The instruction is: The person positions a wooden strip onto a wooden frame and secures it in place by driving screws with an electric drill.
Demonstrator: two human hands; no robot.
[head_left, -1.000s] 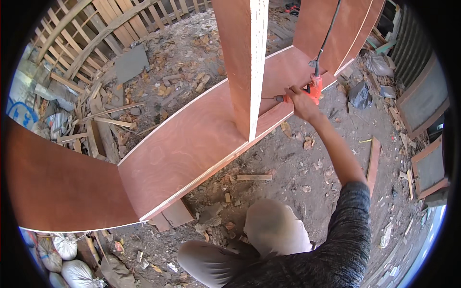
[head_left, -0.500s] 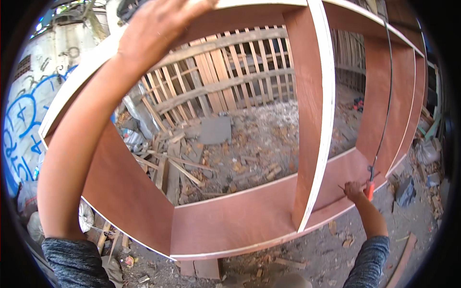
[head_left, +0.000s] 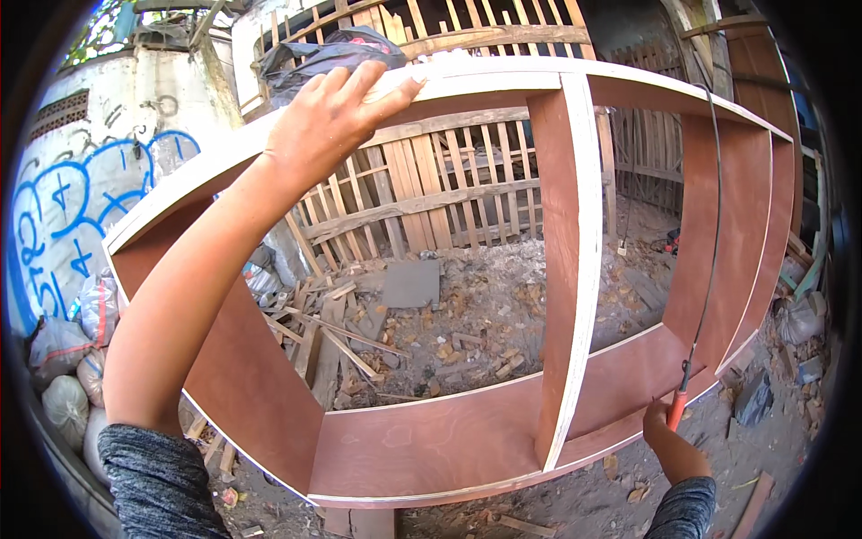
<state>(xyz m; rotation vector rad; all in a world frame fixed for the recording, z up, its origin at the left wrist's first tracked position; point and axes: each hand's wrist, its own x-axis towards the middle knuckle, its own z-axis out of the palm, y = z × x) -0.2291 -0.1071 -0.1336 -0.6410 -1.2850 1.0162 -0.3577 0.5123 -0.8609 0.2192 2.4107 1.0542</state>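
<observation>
Resting half-open on smooth wooden frame (head_left: 561,216), left hand (head_left: 325,112); right hand (head_left: 658,422) clasping red drill (head_left: 677,410).

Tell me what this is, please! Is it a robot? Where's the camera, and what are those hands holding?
There's no robot: these are a person's own two bare hands. The camera sits on the person's head and looks down through a very round lens, so straight edges look bent. The left hand rests on the top edge of a big wooden frame. The right hand holds a red drill with a black cord, down by the bottom board. On the ground behind lie wood scraps and a flat grey sheet.
</observation>
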